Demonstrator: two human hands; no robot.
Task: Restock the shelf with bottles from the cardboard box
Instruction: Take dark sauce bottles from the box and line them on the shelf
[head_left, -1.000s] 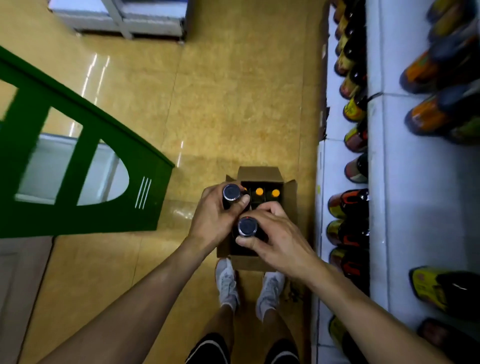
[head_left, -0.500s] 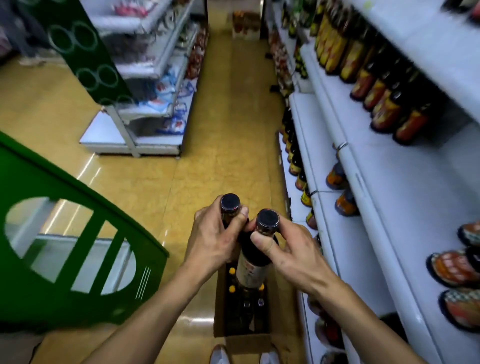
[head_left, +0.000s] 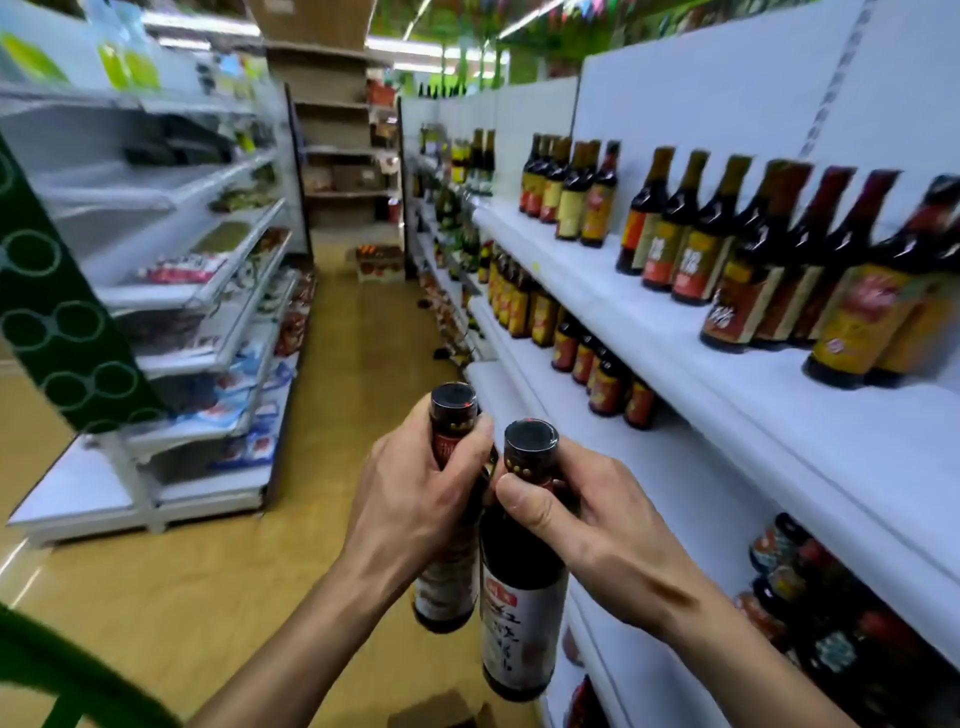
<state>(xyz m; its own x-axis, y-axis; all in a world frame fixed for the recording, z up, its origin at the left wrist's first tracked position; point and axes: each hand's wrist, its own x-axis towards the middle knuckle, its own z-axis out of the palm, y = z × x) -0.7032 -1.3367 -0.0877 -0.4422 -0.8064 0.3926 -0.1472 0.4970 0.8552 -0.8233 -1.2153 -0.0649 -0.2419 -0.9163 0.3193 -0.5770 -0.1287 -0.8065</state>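
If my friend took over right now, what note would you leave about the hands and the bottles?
Left hand: grip closed around the neck of the left bottle, held upright in the air.
Right hand: grip closed around the neck of the right bottle, also upright, right beside the other one.
Cardboard box: on the floor below the hands, only its flap shows.
Shelf: on the right, with dark bottles standing along it and bare space near the front.
Done: two bottles are out of the box.
Left: stand both on the shelf, then probably go back to the box for more.
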